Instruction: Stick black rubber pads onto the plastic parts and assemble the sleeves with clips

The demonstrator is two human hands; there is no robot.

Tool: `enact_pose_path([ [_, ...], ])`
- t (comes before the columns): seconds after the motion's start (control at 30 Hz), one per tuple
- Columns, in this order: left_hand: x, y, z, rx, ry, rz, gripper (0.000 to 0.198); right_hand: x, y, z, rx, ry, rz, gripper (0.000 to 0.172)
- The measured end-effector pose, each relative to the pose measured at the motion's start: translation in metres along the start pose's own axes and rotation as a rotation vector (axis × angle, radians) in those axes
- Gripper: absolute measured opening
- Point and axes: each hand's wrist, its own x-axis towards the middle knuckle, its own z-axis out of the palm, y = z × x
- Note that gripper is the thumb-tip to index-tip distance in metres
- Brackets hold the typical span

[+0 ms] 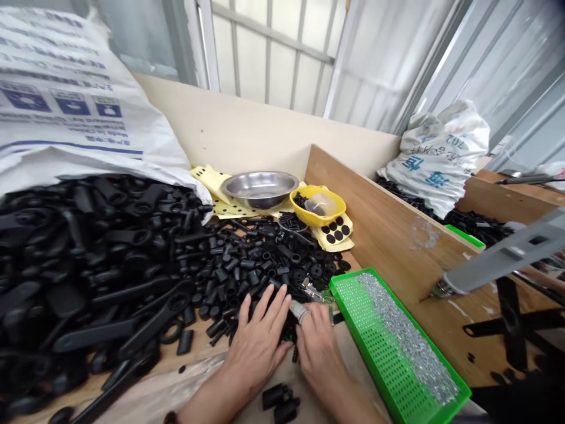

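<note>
A heap of black plastic parts [247, 265], small tubes and long lever-shaped pieces, spreads across the wooden bench [194, 347]. My left hand [258, 335] rests on its front edge with the fingers spread. My right hand [315, 347] lies close beside it, a wrapped band [300, 312] around one finger. Its fingertips are among the black pieces, partly hidden, so I cannot tell if they grip one. A green perforated tray [392, 347] of silver screws sits just right of my right hand. Several black pieces [278, 403] lie below my hands.
A white woven sack [75, 100] spills black parts at left. Behind stand a steel bowl [259, 188], a yellow dish [320, 206] and yellow punched sheets [233, 200]. A wooden partition [388, 247] runs along the right, beyond it a grey power screwdriver [498, 259] and another sack [436, 153].
</note>
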Motion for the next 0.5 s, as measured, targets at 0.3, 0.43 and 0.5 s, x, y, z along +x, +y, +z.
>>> enact_pose_path([
  [0.3,0.014,-0.006,0.0,0.073,-0.096,-0.075,0.056,0.026,-0.003,0.042,0.036,0.154,-0.005,0.039],
  [0.43,0.01,-0.009,-0.008,0.068,-0.112,-0.052,0.056,0.028,-0.004,0.038,0.094,0.143,0.001,0.034],
  [0.5,0.002,-0.012,-0.016,0.056,-0.112,-0.004,0.06,0.024,-0.005,0.031,0.113,0.108,0.003,0.033],
])
